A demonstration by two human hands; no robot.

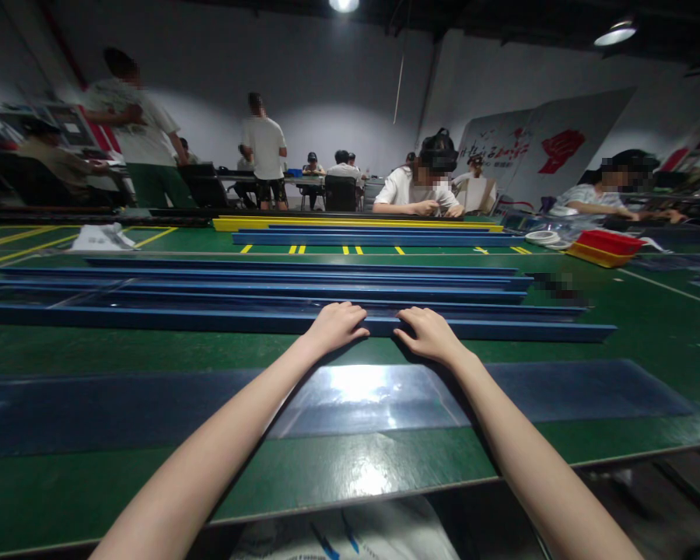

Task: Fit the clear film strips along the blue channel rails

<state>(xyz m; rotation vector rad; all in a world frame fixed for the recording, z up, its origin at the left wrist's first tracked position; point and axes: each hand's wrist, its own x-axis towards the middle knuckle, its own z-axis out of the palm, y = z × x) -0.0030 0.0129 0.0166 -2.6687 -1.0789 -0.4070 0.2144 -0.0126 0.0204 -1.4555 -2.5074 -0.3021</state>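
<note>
Both hands point(335, 327) point(425, 333) on blue rail point(152, 317), red tray point(610, 243) beyond

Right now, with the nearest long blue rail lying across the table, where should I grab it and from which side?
Grip the nearest blue rail at its middle, coming from the near edge of the table. It is long, thin and lies crosswise, so a central hold probably balances it. The left hand and right hand already rest there, fingers curled over its top.

Green table point(122, 350) open near hands; blue rails point(268, 292) block beyond, probably stacked.
</note>
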